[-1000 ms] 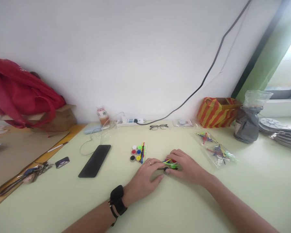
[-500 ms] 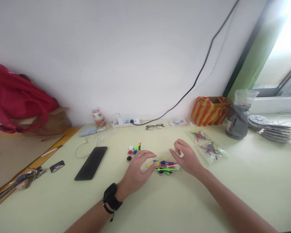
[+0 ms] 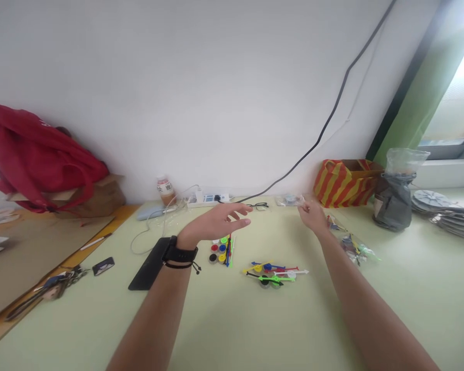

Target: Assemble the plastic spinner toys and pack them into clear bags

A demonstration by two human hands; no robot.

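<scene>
My left hand (image 3: 219, 222) hovers over the table, thumb and fingers apart, holding nothing. Under it lie several small coloured round pieces (image 3: 213, 257) and a bundle of thin coloured arrow pointers (image 3: 228, 251), partly covered by the hand. My right hand (image 3: 312, 214) reaches to the back of the table. Its fingers are closed at the right end of a clear plastic bag (image 3: 288, 200), pinching its edge. Nearer to me, between the two forearms, several coloured arrow spinners (image 3: 272, 274) on round bases sit in a cluster.
Behind my left hand are eyeglasses (image 3: 261, 206) and a power strip (image 3: 206, 200). A black tablet-like slab (image 3: 149, 268) lies left. To the right are bagged coloured pieces (image 3: 355, 246), a striped bag (image 3: 344, 183), a grey bag (image 3: 394, 201) and stacked discs (image 3: 431, 201).
My right hand has moved from beside the spinners to the plastic bag at the back and closed there. My left hand has lifted away from the spinners, up over the round pieces.
</scene>
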